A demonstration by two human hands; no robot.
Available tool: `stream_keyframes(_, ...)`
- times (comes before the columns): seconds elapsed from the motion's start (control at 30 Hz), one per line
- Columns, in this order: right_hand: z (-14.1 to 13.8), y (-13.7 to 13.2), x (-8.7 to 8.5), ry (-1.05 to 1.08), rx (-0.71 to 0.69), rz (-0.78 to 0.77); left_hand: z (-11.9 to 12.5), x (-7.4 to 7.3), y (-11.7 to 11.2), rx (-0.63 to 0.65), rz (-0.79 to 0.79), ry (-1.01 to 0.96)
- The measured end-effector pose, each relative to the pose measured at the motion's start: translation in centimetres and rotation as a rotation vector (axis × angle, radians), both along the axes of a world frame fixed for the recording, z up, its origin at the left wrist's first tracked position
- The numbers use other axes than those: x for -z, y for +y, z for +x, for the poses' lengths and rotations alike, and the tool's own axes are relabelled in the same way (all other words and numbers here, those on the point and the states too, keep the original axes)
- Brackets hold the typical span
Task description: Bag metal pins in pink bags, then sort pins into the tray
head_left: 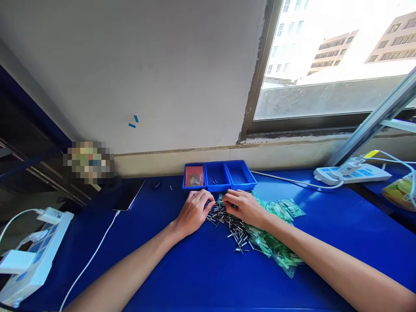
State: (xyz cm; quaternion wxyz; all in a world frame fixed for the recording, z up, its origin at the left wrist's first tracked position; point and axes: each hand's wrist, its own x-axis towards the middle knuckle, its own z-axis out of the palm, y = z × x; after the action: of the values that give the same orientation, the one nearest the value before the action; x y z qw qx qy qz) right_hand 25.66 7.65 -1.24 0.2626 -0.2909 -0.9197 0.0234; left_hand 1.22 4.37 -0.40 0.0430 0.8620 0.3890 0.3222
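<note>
My left hand [196,210] and my right hand [245,207] meet close together over a pile of small metal pins [232,223] that look like pop rivets. The left thumb and forefinger are pinched together at the pile's left side. My right fingers are curled into a pinch facing them. Something thin and small shows between the fingertips, too small to name. Small green-tinted plastic bags [276,245] lie heaped beside and under the right forearm. Right behind the hands stands a blue three-compartment tray [242,175]; a reddish packet [194,174] lies in its left compartment and a few tiny pieces in the middle one.
On the left are a phone [129,196] with a white cable [94,255] and a white power strip [42,260]. Another power strip [354,173] sits at the back right, its cord running along the wall. A metal frame [373,112] slants in front of the window.
</note>
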Motion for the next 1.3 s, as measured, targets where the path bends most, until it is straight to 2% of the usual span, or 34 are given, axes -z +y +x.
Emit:
stream_keyframes(0.93,0.06,0.13,-0.07,0.021,-0.033,-0.001,-0.27,0.19,0.19,-0.003,0.006,0.02)
stream_keyframes(1.3,-0.15,-0.19,-0.28,0.058,0.017,-0.029,-0.28,0.32,0.25,-0.01,0.01,0.027)
